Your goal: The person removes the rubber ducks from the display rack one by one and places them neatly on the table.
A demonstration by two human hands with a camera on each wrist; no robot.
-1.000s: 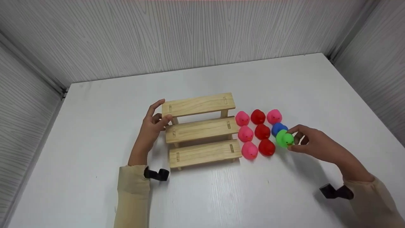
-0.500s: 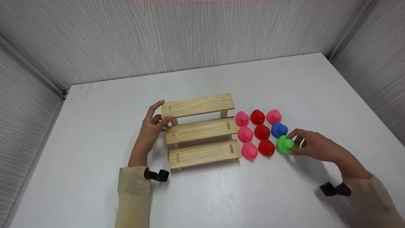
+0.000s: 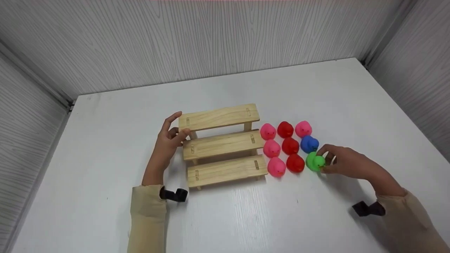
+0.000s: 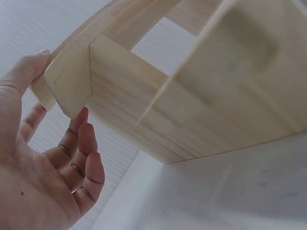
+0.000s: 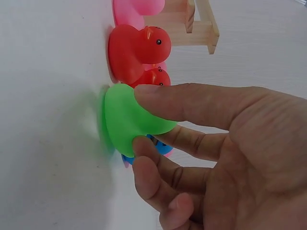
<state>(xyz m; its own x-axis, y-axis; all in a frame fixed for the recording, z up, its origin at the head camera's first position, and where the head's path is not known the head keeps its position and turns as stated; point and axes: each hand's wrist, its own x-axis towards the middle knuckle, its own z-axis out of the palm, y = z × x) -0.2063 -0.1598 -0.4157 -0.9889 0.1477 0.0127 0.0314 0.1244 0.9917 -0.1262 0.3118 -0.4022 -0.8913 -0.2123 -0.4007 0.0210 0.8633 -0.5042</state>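
Note:
A green rubber duck (image 3: 315, 162) stands on the white table at the near end of the right-hand column of ducks. My right hand (image 3: 346, 162) pinches it between thumb and fingers; the right wrist view shows the thumb (image 5: 160, 98) on its side and the duck's base at the tabletop. Just behind it sits a blue duck (image 3: 309, 144). At the centre stands a three-step wooden rack (image 3: 225, 146). My left hand (image 3: 168, 142) grips the left end of its top step, the thumb and a finger at opposite edges of the board (image 4: 72, 81).
Left of the green duck are a column of red ducks (image 3: 295, 163) and a column of pink ducks (image 3: 276, 167) close against the rack's right side. Another pink duck (image 3: 303, 129) is behind the blue one. Grey wood-grain panels (image 3: 218, 38) border the white table (image 3: 246, 218).
My right hand has brought the green duck down and slightly toward me, uncovering the blue duck, and set it in line with it. My left hand has kept its grip on the rack.

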